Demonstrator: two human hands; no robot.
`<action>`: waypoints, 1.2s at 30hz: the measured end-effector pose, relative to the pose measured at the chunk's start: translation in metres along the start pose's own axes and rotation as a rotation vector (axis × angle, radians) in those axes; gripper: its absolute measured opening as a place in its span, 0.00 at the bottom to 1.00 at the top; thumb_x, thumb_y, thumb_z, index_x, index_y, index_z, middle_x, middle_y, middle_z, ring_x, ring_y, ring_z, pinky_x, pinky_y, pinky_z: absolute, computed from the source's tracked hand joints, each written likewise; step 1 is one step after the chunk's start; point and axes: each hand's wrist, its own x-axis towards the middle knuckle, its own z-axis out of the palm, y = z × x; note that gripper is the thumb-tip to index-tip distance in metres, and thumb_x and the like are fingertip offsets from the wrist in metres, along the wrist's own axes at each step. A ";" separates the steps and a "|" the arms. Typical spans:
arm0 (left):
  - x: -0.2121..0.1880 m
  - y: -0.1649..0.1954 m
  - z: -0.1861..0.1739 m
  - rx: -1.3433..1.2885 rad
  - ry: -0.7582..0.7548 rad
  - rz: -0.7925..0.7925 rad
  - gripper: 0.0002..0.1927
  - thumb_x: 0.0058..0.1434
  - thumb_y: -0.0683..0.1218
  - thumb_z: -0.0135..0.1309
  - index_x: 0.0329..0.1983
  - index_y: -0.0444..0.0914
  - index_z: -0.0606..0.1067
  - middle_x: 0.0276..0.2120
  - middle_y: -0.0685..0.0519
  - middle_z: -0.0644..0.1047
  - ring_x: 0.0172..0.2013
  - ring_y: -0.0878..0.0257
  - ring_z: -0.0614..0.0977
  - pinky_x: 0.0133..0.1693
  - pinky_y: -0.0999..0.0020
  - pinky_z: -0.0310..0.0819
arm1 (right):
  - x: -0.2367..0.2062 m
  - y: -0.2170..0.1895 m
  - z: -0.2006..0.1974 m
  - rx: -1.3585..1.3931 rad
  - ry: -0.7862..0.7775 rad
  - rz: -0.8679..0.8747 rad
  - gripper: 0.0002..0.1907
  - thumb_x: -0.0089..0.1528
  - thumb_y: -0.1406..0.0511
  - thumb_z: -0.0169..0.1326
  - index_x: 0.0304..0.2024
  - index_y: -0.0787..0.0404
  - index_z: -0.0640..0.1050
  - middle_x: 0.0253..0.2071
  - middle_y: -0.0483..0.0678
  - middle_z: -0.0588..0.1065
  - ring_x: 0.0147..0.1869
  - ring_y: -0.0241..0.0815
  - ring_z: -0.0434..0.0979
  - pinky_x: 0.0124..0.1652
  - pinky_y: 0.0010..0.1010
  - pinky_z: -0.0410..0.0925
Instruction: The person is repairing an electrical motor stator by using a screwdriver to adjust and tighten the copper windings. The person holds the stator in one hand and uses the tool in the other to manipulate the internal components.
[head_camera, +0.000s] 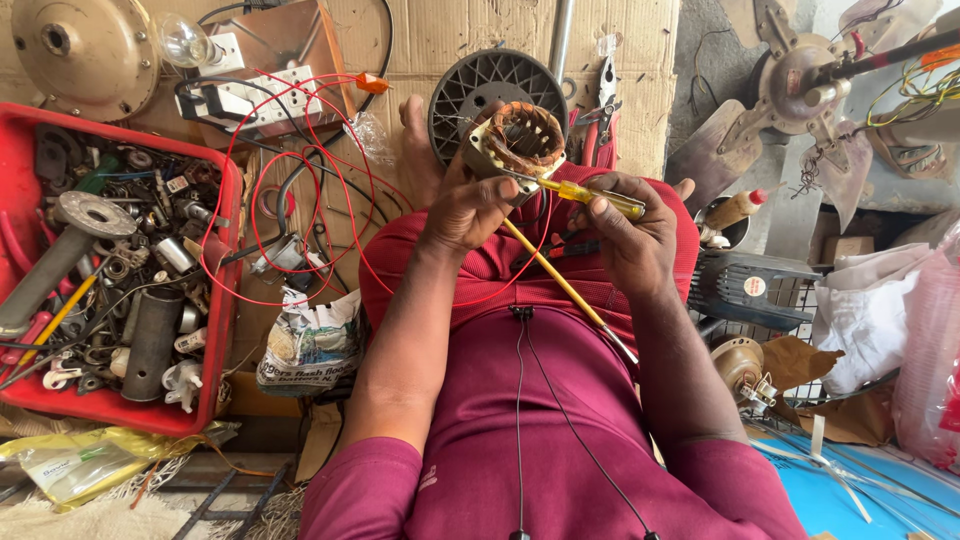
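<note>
My left hand (470, 210) gripped the copper-wound stator (520, 140) above my lap, steadying it, while my right hand (630, 235) was closed around a yellow screwdriver (590, 195), tip angled into the windings

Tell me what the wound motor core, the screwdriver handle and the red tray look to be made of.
Round motor core: reddish, glossy copper-like wire coils in a dull grey metal frame.
Screwdriver's yellow handle: translucent, shiny, probably plastic; held in the right hand.
Red rectangular tray: smooth, uniformly coloured wall, likely moulded plastic.
</note>
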 end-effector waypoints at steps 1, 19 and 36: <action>0.000 0.001 0.001 -0.003 0.016 -0.003 0.50 0.55 0.35 0.69 0.76 0.43 0.55 0.67 0.45 0.68 0.70 0.50 0.71 0.73 0.51 0.67 | 0.000 0.000 0.000 0.005 0.003 0.003 0.12 0.69 0.71 0.57 0.55 0.71 0.74 0.43 0.53 0.78 0.44 0.41 0.80 0.48 0.34 0.77; 0.001 0.007 0.012 0.128 0.115 -0.067 0.49 0.56 0.47 0.73 0.74 0.34 0.55 0.62 0.41 0.72 0.62 0.48 0.77 0.63 0.45 0.77 | 0.002 -0.006 0.018 -0.235 -0.019 -0.103 0.13 0.70 0.72 0.56 0.58 0.67 0.74 0.47 0.48 0.76 0.46 0.36 0.81 0.47 0.28 0.77; 0.006 0.002 0.012 0.104 0.227 -0.066 0.38 0.58 0.41 0.69 0.67 0.36 0.62 0.55 0.44 0.75 0.56 0.50 0.81 0.57 0.49 0.83 | 0.008 -0.003 0.022 -0.158 -0.006 -0.051 0.14 0.70 0.72 0.54 0.59 0.66 0.73 0.46 0.52 0.76 0.45 0.41 0.82 0.47 0.35 0.79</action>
